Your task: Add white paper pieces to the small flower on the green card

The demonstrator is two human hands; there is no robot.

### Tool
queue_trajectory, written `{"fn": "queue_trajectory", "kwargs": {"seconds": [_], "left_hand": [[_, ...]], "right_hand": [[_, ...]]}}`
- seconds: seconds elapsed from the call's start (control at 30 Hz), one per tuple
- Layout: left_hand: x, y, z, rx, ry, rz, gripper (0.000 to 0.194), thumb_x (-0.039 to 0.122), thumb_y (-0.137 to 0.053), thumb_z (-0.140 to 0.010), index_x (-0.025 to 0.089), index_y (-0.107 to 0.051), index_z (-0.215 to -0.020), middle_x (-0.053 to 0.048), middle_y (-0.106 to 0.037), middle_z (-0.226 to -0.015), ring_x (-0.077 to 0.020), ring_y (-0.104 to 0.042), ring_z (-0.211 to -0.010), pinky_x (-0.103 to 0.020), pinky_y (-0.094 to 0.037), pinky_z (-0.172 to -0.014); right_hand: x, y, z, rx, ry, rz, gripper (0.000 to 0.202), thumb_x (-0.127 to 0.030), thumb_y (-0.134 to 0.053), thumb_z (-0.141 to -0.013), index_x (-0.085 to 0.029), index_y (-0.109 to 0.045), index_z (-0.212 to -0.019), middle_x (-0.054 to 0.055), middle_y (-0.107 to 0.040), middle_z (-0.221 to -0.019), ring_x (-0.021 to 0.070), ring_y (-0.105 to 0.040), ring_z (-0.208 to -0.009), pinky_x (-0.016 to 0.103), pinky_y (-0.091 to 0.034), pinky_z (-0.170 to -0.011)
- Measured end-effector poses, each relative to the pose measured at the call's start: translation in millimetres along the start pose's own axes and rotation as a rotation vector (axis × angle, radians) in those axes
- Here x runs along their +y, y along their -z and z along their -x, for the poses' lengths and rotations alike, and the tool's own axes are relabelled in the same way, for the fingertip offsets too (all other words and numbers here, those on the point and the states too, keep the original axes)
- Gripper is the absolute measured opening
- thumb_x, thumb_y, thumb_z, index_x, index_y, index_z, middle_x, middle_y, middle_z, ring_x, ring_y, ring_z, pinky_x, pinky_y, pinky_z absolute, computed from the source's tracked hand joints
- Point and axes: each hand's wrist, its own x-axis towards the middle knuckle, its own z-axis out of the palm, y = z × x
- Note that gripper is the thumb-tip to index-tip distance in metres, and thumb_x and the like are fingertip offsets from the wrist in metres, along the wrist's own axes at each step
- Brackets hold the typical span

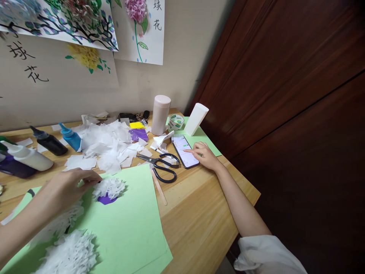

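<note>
My left hand (68, 186) is over the green paper (137, 220), its fingers pinched at the edge of a small white ruffled paper flower (111, 187). A tiny dark bit shows at those fingertips, too small to name. Under the flower, a purple paper piece (107, 198) peeks out. Two more white ruffled flowers lie lower on the sheet, a large one (71, 255) and one partly behind my left forearm. On the right, my right hand (205, 156) has its index finger stretched onto the lit screen of a phone (182, 146), which lies flat on the table.
Black-handled scissors (159, 163) and a wooden stick (159, 186) lie beside the phone. Behind are white paper scraps (108, 140), a pink bottle (161, 116), a tape roll (176, 121) and a white upright case (196, 118). Several squeeze bottles (48, 140) line the left.
</note>
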Motion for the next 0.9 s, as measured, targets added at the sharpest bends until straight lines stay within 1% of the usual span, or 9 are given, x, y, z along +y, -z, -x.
{"fn": "queue_trajectory", "kwargs": {"seconds": [0.17, 0.3, 0.5, 0.6, 0.67, 0.77, 0.83, 0.9], "left_hand": [[-8.5, -5.3, -3.3, 0.002, -0.025, -0.013, 0.039, 0.052, -0.039, -0.065, 0.029, -0.067, -0.080, -0.001, -0.071, -0.086, -0.0218, -0.062, -0.079, -0.029, -0.045, -0.069], [-9.6, -5.6, -4.2, -0.007, -0.042, -0.020, 0.037, 0.050, -0.041, -0.068, 0.028, -0.067, -0.082, -0.001, -0.071, -0.088, -0.0213, -0.061, -0.079, -0.028, -0.045, -0.070], [-5.7, -2.9, -1.4, 0.012, -0.039, -0.002, 0.036, 0.049, -0.042, -0.066, 0.027, -0.067, -0.079, -0.002, -0.071, -0.086, -0.0224, -0.062, -0.077, -0.029, -0.045, -0.069], [-3.8, -2.3, -1.2, 0.016, -0.038, -0.001, 0.035, 0.047, -0.042, -0.065, 0.028, -0.068, -0.079, -0.002, -0.071, -0.085, -0.0223, -0.062, -0.077, -0.029, -0.045, -0.068], [-2.0, -1.4, -1.4, 0.005, -0.025, -0.002, 0.036, 0.048, -0.042, -0.064, 0.028, -0.068, -0.079, -0.002, -0.071, -0.085, -0.0225, -0.062, -0.077, -0.029, -0.045, -0.068], [-0.1, -0.1, -1.5, -0.001, -0.014, -0.003, 0.037, 0.050, -0.042, -0.064, 0.027, -0.067, -0.079, -0.002, -0.071, -0.085, -0.0229, -0.062, -0.077, -0.030, -0.045, -0.069], [-0.4, 0.0, -1.7, -0.004, -0.024, -0.007, 0.038, 0.050, -0.042, -0.065, 0.027, -0.067, -0.080, -0.002, -0.071, -0.086, -0.0227, -0.062, -0.078, -0.029, -0.045, -0.069], [-1.6, -0.6, -2.0, -0.012, -0.029, -0.012, 0.037, 0.050, -0.042, -0.066, 0.027, -0.067, -0.081, -0.002, -0.071, -0.087, -0.0223, -0.062, -0.079, -0.029, -0.045, -0.069]], "right_hand": [[-5.6, -4.7, -2.3, -0.047, 0.014, -0.001, 0.033, -0.033, -0.037, -0.093, -0.030, -0.059, -0.117, 0.002, -0.046, -0.073, 0.0169, -0.044, -0.077, 0.033, -0.032, -0.076], [-6.6, -5.5, -2.5, -0.058, 0.025, -0.005, 0.033, -0.034, -0.037, -0.093, -0.030, -0.060, -0.116, 0.003, -0.048, -0.074, 0.0172, -0.044, -0.077, 0.034, -0.032, -0.076], [-4.0, 0.3, -1.0, 0.032, -0.007, -0.011, 0.034, -0.033, -0.036, -0.093, -0.030, -0.063, -0.113, 0.002, -0.044, -0.070, 0.0168, -0.044, -0.073, 0.033, -0.032, -0.075], [0.3, 3.5, 0.1, 0.100, -0.093, -0.060, 0.035, -0.034, -0.036, -0.092, -0.026, -0.067, -0.107, 0.002, -0.044, -0.070, 0.0169, -0.044, -0.073, 0.032, -0.034, -0.072], [4.5, 4.0, 1.1, 0.133, -0.209, -0.148, 0.034, -0.036, -0.038, -0.091, -0.022, -0.067, -0.102, 0.002, -0.046, -0.074, 0.0165, -0.046, -0.072, 0.030, -0.036, -0.068], [11.5, 1.7, 2.7, 0.121, -0.399, -0.303, 0.029, -0.041, -0.045, -0.086, -0.018, -0.062, -0.090, 0.001, -0.051, -0.076, 0.0153, -0.048, -0.070, 0.028, -0.037, -0.065], [15.3, -0.6, 3.4, 0.102, -0.450, -0.370, 0.026, -0.043, -0.049, -0.084, -0.018, -0.057, -0.085, -0.001, -0.051, -0.073, 0.0143, -0.047, -0.069, 0.027, -0.036, -0.064], [17.5, -2.1, 3.9, 0.086, -0.447, -0.402, 0.025, -0.044, -0.050, -0.082, -0.019, -0.054, -0.084, -0.002, -0.050, -0.073, 0.0133, -0.046, -0.069, 0.026, -0.036, -0.065]]}}
